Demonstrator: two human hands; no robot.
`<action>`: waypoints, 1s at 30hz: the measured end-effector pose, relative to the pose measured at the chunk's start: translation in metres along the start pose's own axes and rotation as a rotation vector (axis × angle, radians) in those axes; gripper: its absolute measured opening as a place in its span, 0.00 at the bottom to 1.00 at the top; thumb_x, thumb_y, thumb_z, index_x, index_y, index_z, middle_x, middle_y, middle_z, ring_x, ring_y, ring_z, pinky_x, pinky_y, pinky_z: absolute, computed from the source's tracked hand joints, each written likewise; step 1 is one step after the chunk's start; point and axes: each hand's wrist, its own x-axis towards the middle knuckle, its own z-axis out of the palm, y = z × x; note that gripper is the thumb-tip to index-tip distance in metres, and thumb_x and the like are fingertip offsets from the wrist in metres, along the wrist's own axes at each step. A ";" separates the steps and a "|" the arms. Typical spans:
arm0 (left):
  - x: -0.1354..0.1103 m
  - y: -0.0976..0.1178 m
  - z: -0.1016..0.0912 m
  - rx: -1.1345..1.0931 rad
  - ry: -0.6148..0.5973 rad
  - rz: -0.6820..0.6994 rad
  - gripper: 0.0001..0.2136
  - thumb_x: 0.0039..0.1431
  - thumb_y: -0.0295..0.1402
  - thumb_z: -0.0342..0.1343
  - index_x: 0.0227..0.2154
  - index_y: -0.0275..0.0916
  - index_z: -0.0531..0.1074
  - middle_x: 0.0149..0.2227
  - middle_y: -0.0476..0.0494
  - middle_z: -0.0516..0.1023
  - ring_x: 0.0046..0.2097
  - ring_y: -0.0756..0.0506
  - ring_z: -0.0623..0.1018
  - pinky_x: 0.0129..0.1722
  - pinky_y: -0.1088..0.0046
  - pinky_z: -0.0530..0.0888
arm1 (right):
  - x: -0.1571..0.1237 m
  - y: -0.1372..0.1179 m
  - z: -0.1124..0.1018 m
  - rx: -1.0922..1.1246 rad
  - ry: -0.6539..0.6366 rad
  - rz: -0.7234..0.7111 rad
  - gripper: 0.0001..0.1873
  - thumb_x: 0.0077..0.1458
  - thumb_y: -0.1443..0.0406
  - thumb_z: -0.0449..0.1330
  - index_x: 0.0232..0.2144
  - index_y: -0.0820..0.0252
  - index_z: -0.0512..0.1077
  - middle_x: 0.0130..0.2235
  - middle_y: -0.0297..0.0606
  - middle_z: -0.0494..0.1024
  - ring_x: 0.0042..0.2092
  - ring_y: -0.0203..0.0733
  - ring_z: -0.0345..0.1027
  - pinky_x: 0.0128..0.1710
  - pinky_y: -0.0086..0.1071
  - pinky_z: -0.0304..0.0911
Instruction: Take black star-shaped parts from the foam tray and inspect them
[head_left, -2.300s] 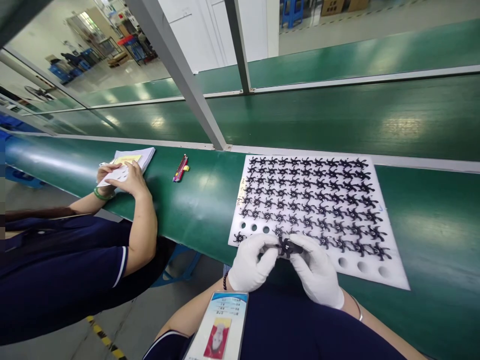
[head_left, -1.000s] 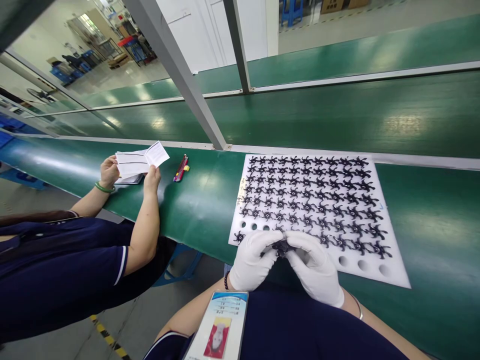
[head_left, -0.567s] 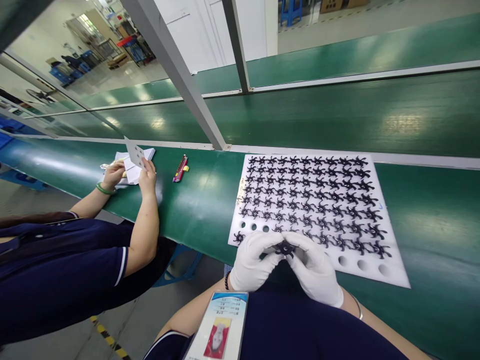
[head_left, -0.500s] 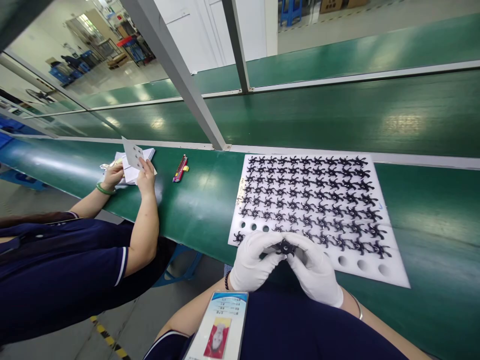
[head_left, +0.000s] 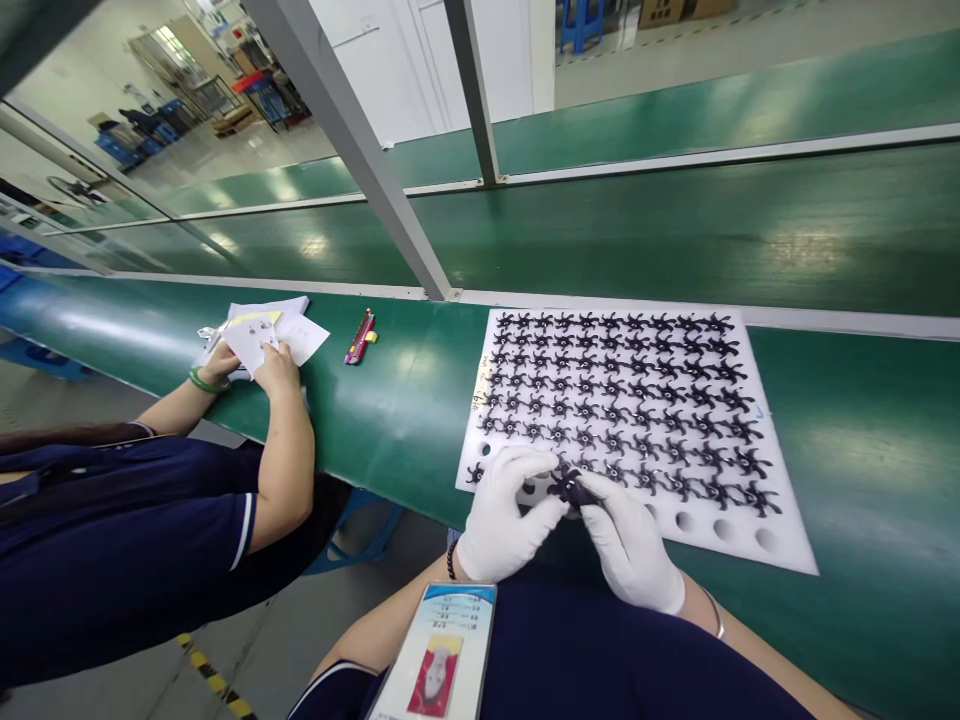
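Both of my hands wear white gloves and meet at the near edge of a white foam tray [head_left: 780,520]. Between them is a small black impeller [head_left: 571,487] with curved blades, tilted. My right hand [head_left: 636,548] pinches it from the right with thumb and fingers. On its left side, my left hand [head_left: 506,515] is curled, thumb and forefinger closed against the blades. Rows of similar black impellers [head_left: 613,412] sit in the tray. Several round holes [head_left: 724,530] show along the tray's near edge, and my left hand covers part of the lower left rows.
A red marker-like item [head_left: 360,337] lies on the green bench [head_left: 405,400]. At left, a co-worker's hands [head_left: 274,370] hold printed paper sheets [head_left: 259,340] above more papers. A grey metal post [head_left: 375,170] rises from the bench's back edge.
The impeller has tilted between my fingers. My right hand's fingers have shifted round its right side, and my left forefinger has lifted slightly. The co-worker has lowered the sheet and spread the papers.
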 end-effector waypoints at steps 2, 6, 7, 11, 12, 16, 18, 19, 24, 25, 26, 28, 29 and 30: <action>0.000 0.000 -0.001 -0.026 -0.092 0.013 0.20 0.57 0.31 0.62 0.52 0.37 0.69 0.51 0.37 0.73 0.54 0.44 0.74 0.53 0.68 0.75 | 0.003 -0.002 -0.001 0.018 0.005 -0.012 0.13 0.68 0.67 0.49 0.52 0.60 0.66 0.43 0.44 0.79 0.42 0.41 0.77 0.40 0.31 0.75; -0.001 -0.001 0.000 -0.217 -0.212 0.011 0.13 0.61 0.31 0.59 0.49 0.38 0.73 0.48 0.39 0.76 0.50 0.47 0.77 0.52 0.70 0.75 | 0.003 -0.002 -0.002 0.096 0.017 0.000 0.09 0.67 0.67 0.50 0.46 0.60 0.68 0.36 0.40 0.79 0.34 0.39 0.76 0.32 0.28 0.74; -0.002 -0.002 0.001 -0.296 -0.216 -0.045 0.12 0.61 0.32 0.59 0.47 0.38 0.74 0.47 0.39 0.77 0.49 0.47 0.77 0.51 0.70 0.76 | 0.002 -0.002 -0.003 0.108 0.031 0.005 0.09 0.67 0.67 0.50 0.45 0.60 0.69 0.35 0.40 0.78 0.32 0.38 0.76 0.31 0.27 0.73; -0.005 -0.002 0.006 -0.591 -0.156 -0.382 0.12 0.55 0.35 0.66 0.41 0.36 0.77 0.45 0.39 0.77 0.46 0.45 0.78 0.47 0.69 0.77 | -0.001 -0.002 -0.002 0.152 0.067 0.061 0.11 0.67 0.71 0.48 0.43 0.59 0.69 0.32 0.36 0.78 0.32 0.35 0.75 0.31 0.23 0.72; -0.005 -0.002 0.007 -0.658 -0.138 -0.464 0.13 0.53 0.36 0.67 0.40 0.35 0.78 0.44 0.39 0.78 0.45 0.46 0.78 0.46 0.70 0.77 | -0.001 -0.003 -0.001 0.173 0.068 0.089 0.12 0.67 0.72 0.47 0.42 0.59 0.69 0.31 0.35 0.77 0.30 0.34 0.75 0.31 0.23 0.72; -0.001 -0.002 0.008 -0.970 -0.121 -0.754 0.20 0.48 0.40 0.70 0.40 0.32 0.75 0.39 0.40 0.78 0.35 0.51 0.77 0.36 0.76 0.74 | 0.000 -0.005 0.001 0.199 0.106 0.147 0.11 0.66 0.73 0.49 0.45 0.60 0.69 0.29 0.35 0.76 0.28 0.33 0.73 0.29 0.24 0.72; 0.002 -0.002 0.009 -1.102 -0.124 -0.849 0.22 0.46 0.42 0.71 0.39 0.32 0.73 0.36 0.43 0.76 0.31 0.53 0.75 0.33 0.79 0.72 | 0.000 -0.005 0.003 0.171 0.128 0.125 0.11 0.66 0.73 0.50 0.47 0.60 0.69 0.33 0.37 0.77 0.30 0.34 0.74 0.30 0.24 0.73; 0.004 -0.001 0.010 -1.143 -0.130 -0.886 0.23 0.45 0.42 0.71 0.39 0.33 0.72 0.34 0.45 0.75 0.30 0.54 0.75 0.33 0.79 0.72 | 0.000 -0.005 0.003 0.162 0.132 0.115 0.12 0.66 0.72 0.50 0.47 0.59 0.69 0.36 0.38 0.78 0.32 0.34 0.75 0.31 0.24 0.74; 0.006 0.001 0.015 -1.202 -0.150 -0.989 0.26 0.44 0.44 0.72 0.39 0.32 0.71 0.30 0.47 0.74 0.28 0.54 0.75 0.30 0.80 0.69 | -0.003 -0.003 0.004 0.196 0.128 0.137 0.14 0.66 0.73 0.51 0.50 0.57 0.70 0.40 0.38 0.78 0.35 0.34 0.75 0.34 0.23 0.74; 0.006 0.001 0.016 -1.204 -0.151 -0.999 0.26 0.44 0.45 0.72 0.39 0.32 0.71 0.29 0.47 0.74 0.27 0.54 0.74 0.29 0.80 0.69 | -0.004 -0.002 0.004 0.198 0.122 0.140 0.15 0.66 0.73 0.51 0.50 0.56 0.70 0.41 0.38 0.78 0.35 0.34 0.75 0.35 0.23 0.74; 0.005 0.000 0.017 -1.204 -0.150 -1.000 0.26 0.44 0.45 0.72 0.39 0.32 0.71 0.29 0.47 0.74 0.27 0.54 0.74 0.29 0.80 0.69 | -0.005 -0.001 0.004 0.205 0.113 0.137 0.15 0.66 0.72 0.51 0.51 0.56 0.69 0.41 0.38 0.78 0.36 0.34 0.75 0.37 0.23 0.74; 0.004 -0.001 0.019 -1.186 -0.143 -0.967 0.25 0.44 0.45 0.71 0.39 0.32 0.71 0.26 0.48 0.73 0.25 0.55 0.74 0.27 0.82 0.68 | -0.007 0.000 0.004 0.244 0.087 0.139 0.14 0.67 0.69 0.52 0.53 0.56 0.68 0.41 0.38 0.78 0.38 0.35 0.76 0.38 0.24 0.75; 0.003 -0.002 0.019 -1.164 -0.136 -0.932 0.25 0.45 0.44 0.71 0.39 0.32 0.71 0.25 0.48 0.73 0.25 0.55 0.73 0.26 0.82 0.67 | -0.008 0.001 0.004 0.263 0.078 0.144 0.14 0.67 0.68 0.53 0.53 0.56 0.67 0.41 0.39 0.78 0.39 0.36 0.76 0.38 0.25 0.75; 0.002 -0.002 0.019 -1.134 -0.124 -0.891 0.24 0.46 0.43 0.71 0.39 0.31 0.72 0.25 0.48 0.73 0.25 0.55 0.74 0.26 0.82 0.68 | -0.008 0.002 0.004 0.272 0.073 0.151 0.14 0.67 0.66 0.53 0.54 0.56 0.67 0.42 0.39 0.78 0.40 0.37 0.76 0.38 0.26 0.75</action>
